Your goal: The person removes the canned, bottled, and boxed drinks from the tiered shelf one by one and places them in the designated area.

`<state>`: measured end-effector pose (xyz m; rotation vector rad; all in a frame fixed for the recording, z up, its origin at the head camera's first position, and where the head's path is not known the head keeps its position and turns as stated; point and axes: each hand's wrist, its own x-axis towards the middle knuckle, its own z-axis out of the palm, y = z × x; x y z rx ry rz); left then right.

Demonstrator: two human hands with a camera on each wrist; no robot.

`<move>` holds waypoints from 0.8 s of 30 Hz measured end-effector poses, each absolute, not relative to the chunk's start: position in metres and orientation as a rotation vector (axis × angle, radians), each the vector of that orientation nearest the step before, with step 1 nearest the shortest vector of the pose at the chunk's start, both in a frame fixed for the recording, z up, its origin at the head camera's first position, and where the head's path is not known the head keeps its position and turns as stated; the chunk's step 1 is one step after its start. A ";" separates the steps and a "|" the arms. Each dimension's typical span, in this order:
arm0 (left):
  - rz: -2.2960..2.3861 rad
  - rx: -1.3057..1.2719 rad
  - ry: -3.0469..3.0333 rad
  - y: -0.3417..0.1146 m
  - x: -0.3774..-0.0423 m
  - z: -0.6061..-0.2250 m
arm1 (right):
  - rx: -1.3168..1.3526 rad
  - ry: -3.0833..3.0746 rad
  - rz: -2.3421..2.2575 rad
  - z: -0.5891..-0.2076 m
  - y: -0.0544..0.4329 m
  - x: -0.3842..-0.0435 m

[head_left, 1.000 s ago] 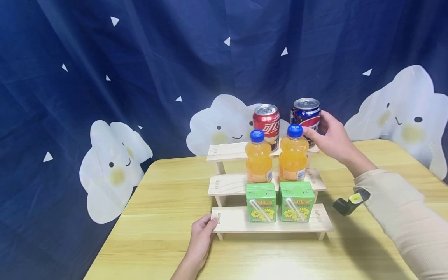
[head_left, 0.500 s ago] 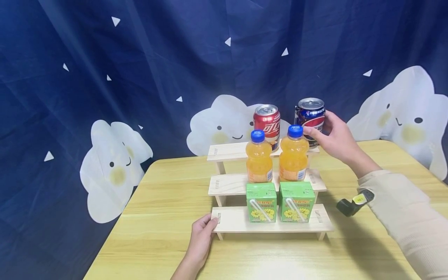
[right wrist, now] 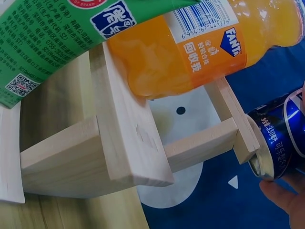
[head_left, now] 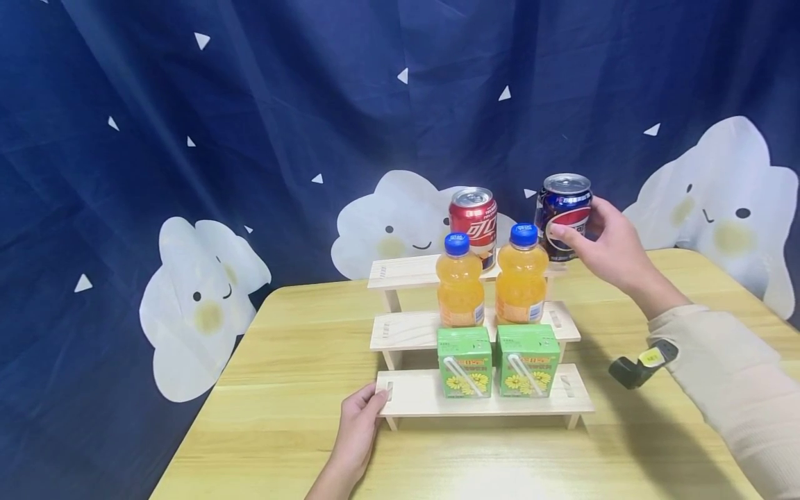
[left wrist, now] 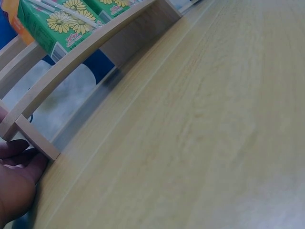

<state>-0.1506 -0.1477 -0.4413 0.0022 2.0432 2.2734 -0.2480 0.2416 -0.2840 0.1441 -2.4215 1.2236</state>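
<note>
My right hand (head_left: pixel 615 243) grips a blue Pepsi can (head_left: pixel 567 215), thumb in front and fingers behind, at the right end of the top tier. In the right wrist view the can's base (right wrist: pixel 262 160) overhangs that tier's end. With its thumb on top, my left hand (head_left: pixel 357 423) pinches the left end of the bottom tier of a three-tier wooden display rack (head_left: pixel 409 396). The left wrist view shows its fingers (left wrist: pixel 16 152) beside the rack's leg. A red cola can (head_left: pixel 473 221) stands left of the Pepsi can on the top tier.
Two orange Fanta bottles (head_left: pixel 460 292) with blue caps stand on the middle tier. Two green drink cartons (head_left: pixel 464 364) with straws sit on the bottom tier. The rack stands on a wooden table (head_left: pixel 281 361), before a dark blue curtain (head_left: pixel 300 90) with cloud prints.
My right hand has moved the Pepsi can to the right along the top tier, widening its distance from the red can. My left hand keeps its hold on the rack.
</note>
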 end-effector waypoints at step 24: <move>2.269 0.017 2.049 -0.148 -0.151 -0.442 | -0.009 -2.352 1.241 -0.291 0.263 -0.243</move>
